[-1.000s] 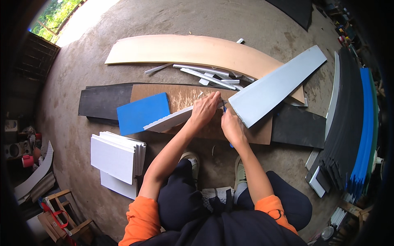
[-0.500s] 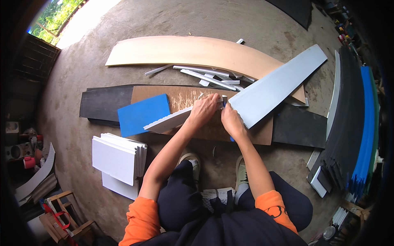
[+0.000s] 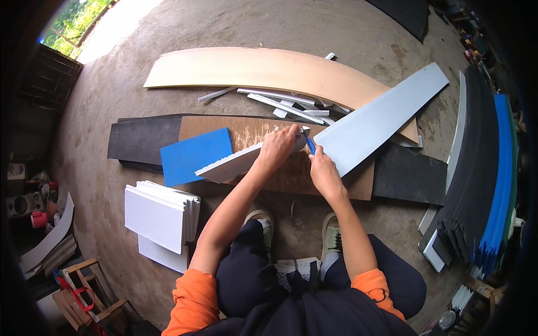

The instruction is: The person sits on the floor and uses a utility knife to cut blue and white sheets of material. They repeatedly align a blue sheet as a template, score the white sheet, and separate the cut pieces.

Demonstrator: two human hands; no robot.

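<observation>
A white foam-like sheet (image 3: 231,164) with a ridged edge is tilted up on its side. My left hand (image 3: 277,147) is closed on its upper right end. My right hand (image 3: 326,171) is wrapped round the blue handle of a cutter knife (image 3: 310,145), whose blade end lies close to the sheet's corner near my left fingertips. I cannot tell whether the blade touches it. Beneath is a worn brown board (image 3: 353,178). A blue sheet (image 3: 196,157) lies partly behind the white one, and a long pale sheet (image 3: 384,119) slants beyond my right hand.
A stack of white sheets (image 3: 154,213) stands at the left. Black sheets (image 3: 412,173) extend under the brown board. Beyond lie white offcut strips (image 3: 288,106) and a long beige panel (image 3: 246,67). Long black and blue sheets (image 3: 490,196) are piled at the right.
My right hand has drawn back a little, down and to the right, away from my left hand, so more of the blue knife shows. My left hand and the white sheet have barely moved.
</observation>
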